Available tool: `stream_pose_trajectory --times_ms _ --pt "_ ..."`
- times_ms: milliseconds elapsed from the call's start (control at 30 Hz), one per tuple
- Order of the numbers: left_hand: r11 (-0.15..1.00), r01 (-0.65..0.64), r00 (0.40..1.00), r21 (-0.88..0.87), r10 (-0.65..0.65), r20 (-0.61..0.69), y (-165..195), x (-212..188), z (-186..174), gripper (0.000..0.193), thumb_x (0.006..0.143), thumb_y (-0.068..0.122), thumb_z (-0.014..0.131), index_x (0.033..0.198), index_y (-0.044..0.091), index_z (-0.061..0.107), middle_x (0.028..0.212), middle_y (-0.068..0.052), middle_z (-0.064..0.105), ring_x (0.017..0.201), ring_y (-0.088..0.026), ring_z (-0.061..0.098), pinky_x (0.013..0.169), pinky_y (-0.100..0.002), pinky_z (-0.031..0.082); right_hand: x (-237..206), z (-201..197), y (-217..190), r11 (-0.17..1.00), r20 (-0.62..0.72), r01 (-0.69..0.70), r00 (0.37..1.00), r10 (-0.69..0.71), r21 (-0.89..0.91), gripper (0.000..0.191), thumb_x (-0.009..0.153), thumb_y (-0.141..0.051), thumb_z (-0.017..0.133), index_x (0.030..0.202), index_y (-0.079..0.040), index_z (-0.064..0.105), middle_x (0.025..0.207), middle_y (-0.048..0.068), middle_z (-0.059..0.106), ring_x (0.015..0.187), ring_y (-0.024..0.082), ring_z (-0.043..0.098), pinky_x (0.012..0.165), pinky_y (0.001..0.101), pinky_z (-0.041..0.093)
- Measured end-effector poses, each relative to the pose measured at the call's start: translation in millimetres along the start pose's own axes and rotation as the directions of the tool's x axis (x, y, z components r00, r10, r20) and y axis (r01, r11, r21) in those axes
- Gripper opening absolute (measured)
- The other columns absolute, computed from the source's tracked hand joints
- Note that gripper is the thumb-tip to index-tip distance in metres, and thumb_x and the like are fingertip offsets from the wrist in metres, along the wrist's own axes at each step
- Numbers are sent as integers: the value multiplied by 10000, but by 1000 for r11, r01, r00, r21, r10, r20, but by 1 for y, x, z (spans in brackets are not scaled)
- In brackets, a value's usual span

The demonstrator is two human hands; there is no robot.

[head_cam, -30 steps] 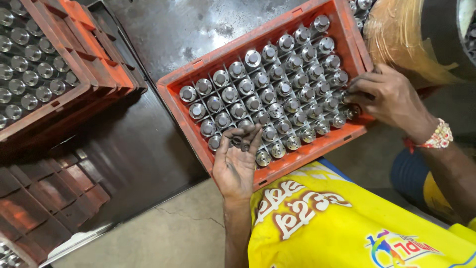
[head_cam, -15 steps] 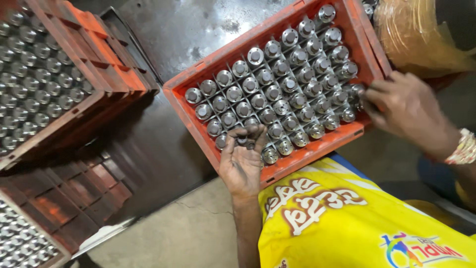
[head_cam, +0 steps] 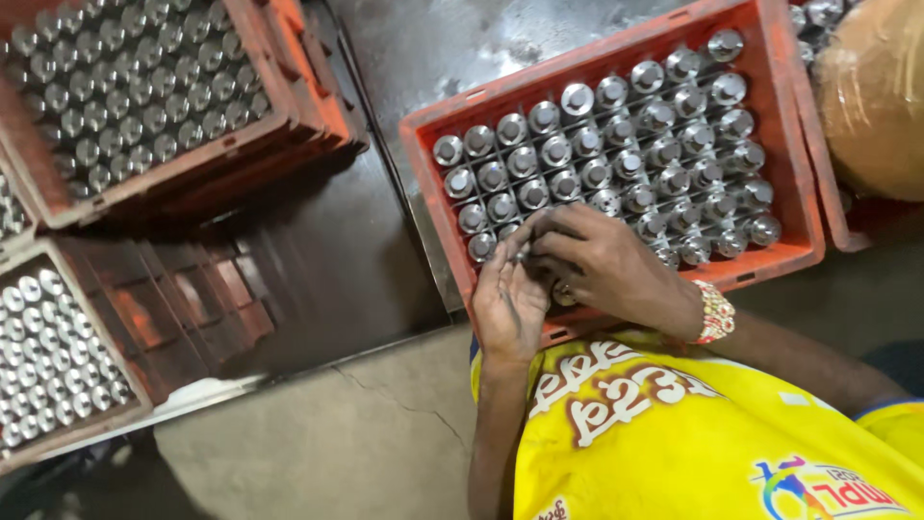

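Hands meet over the orange crate: left hand pinching a small metal piece, right hand curled beside it.

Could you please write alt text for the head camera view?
Both hands, left hand and right hand, meet over the near corner of an orange crate filled with shiny metal cylinders. Similar filled crates sit to the left.

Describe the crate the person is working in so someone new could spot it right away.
Start at the yellow shirt at the bottom right. Directly above it, both hands, left hand and right hand, meet at the near edge of an orange crate packed with rows of shiny metal parts. Unlike the darker crates on the left, it lies tilted, is brighter orange, and has hands on it.
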State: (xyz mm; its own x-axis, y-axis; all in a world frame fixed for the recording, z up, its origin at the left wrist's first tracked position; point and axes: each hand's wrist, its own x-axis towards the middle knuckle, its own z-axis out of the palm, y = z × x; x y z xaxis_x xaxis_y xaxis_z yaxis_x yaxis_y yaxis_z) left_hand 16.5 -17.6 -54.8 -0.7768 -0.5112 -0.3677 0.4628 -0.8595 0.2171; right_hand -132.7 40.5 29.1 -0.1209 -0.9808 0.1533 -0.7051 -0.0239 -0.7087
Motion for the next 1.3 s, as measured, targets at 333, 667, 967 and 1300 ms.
stream_pose_trajectory --times_ms 333,667,967,1300 --pt "971 74 990 -228 -44 136 -3 -1 -4 543 1190 214 415 1582 -161 423 1236 -115 595 1084 -163 596 1027 -320 519 -17 -1 11 987 -156 -116 983 99 -110 318 782 28 760 1093 -3 699 1085 153 650 995 342 656 841 430 556" --pt "995 72 997 69 -70 -35 -3 -3 -3 586 1126 273 419 1564 -115 397 1478 -135 559 1171 -172 597 1032 -331 514 -15 4 12 981 -146 -53 989 25 -189 372 799 -2 814 1153 -12 702 1136 136 667 975 328 630 825 409 552" --pt "996 71 997 -51 -69 42 0 -2 4 541 1083 318 416 1421 -102 464 1405 -288 573 1312 -392 585 1176 -492 474 -76 -83 38 929 -311 -228 941 134 -290 209 887 -115 905 983 -30 740 1040 88 738 944 218 682 833 332 536" --pt "996 86 996 16 -85 -41 -9 -8 -1 481 1096 295 419 1349 -102 521 1263 -277 644 1198 -384 649 1093 -484 532 -179 -105 97 773 -109 -326 941 320 -545 236 852 -173 907 1015 -74 768 1062 28 757 801 180 574 728 295 477"
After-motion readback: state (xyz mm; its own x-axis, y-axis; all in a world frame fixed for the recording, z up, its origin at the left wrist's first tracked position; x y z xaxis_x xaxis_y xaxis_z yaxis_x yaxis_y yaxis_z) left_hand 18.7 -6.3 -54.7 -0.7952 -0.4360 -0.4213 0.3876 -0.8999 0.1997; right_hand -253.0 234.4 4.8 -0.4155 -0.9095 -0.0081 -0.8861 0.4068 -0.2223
